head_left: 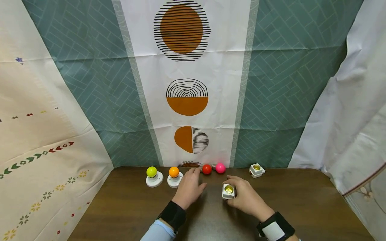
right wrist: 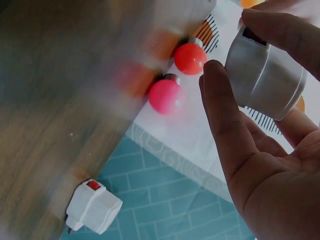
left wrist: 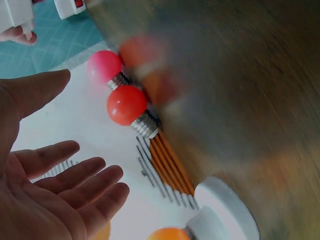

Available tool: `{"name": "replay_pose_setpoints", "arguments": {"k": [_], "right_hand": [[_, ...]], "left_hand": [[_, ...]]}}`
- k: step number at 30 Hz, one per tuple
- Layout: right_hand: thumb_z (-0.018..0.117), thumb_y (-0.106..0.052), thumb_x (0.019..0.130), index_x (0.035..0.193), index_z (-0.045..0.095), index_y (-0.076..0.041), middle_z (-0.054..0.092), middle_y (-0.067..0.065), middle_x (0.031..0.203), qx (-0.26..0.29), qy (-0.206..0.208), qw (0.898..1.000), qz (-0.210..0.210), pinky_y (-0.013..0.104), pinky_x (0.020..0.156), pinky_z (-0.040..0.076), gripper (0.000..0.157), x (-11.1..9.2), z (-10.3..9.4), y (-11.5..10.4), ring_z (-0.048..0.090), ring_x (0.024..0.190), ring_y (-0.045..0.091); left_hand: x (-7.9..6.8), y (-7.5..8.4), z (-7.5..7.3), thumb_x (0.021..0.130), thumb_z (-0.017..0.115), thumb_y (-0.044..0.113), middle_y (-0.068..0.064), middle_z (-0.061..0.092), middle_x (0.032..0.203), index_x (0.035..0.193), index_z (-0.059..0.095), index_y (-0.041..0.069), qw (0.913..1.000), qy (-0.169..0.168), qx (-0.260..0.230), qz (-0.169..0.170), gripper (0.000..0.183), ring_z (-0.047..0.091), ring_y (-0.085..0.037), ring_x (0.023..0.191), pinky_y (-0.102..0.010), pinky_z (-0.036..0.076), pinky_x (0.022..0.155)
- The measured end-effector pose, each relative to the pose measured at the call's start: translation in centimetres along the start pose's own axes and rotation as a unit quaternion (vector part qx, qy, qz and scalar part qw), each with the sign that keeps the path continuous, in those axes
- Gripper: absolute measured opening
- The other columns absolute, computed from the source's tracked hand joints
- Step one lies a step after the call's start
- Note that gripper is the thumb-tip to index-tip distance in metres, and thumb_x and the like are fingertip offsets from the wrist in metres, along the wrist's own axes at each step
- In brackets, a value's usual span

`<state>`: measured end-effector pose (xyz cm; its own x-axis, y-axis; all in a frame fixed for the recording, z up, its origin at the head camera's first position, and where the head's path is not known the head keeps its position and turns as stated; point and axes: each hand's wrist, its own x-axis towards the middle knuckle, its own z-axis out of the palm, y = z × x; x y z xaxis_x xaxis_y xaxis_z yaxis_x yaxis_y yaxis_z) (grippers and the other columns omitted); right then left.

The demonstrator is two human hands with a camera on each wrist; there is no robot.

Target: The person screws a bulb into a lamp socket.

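My right hand grips a white bulb socket between thumb and fingers, its brass-coloured opening turned toward the head camera. In the right wrist view the socket has a dark switch near the fingertips. Over the table, my left hand reaches with its thumb spread away from loosely extended fingers, holding nothing. Its fingertips are close to a red bulb that lies on its side with a metal screw base. Right beside that lies a pink bulb.
At the back left, a yellow-green bulb and an orange bulb stand in round white holders. Another white socket with a red switch sits at the back right. Patterned cloth hangs along the back edge of the wooden table.
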<state>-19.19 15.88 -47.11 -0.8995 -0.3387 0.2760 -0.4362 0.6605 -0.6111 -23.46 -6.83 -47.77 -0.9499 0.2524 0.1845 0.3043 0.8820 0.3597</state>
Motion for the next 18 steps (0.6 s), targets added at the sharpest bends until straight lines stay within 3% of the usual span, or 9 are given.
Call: {"name": "replay_pose_setpoints", "arguments": {"k": [10, 18], "right_hand": [[0.081, -0.012, 0.058, 0.108, 0.065, -0.018, 0.043, 0.003, 0.133, 0.003, -0.024, 1.000, -0.004, 0.037, 0.087, 0.043, 0.052, -0.4, 0.6, -0.4, 0.044, 0.117, 0.024], [0.083, -0.012, 0.055, 0.104, 0.067, -0.019, 0.041, 0.000, 0.123, -0.005, -0.007, 1.000, -0.004, 0.030, 0.082, 0.044, 0.052, -0.4, 0.7, -0.4, 0.045, 0.106, 0.015]], "left_hand": [[2.1, 0.1, 2.0, 0.080, 0.071, 0.038, -0.016, 0.032, 0.144, 0.143, 0.033, 0.010, 0.9998, -0.014, 0.010, 0.005, 0.078, 0.031, -0.034, 0.129, -0.049, 0.035, 0.097], [2.9, 0.4, 3.6, 0.081, 0.070, 0.037, -0.016, 0.033, 0.143, 0.141, 0.038, 0.011, 0.9978, 0.006, 0.055, 0.037, 0.073, 0.030, -0.038, 0.129, -0.054, 0.038, 0.092]]}}
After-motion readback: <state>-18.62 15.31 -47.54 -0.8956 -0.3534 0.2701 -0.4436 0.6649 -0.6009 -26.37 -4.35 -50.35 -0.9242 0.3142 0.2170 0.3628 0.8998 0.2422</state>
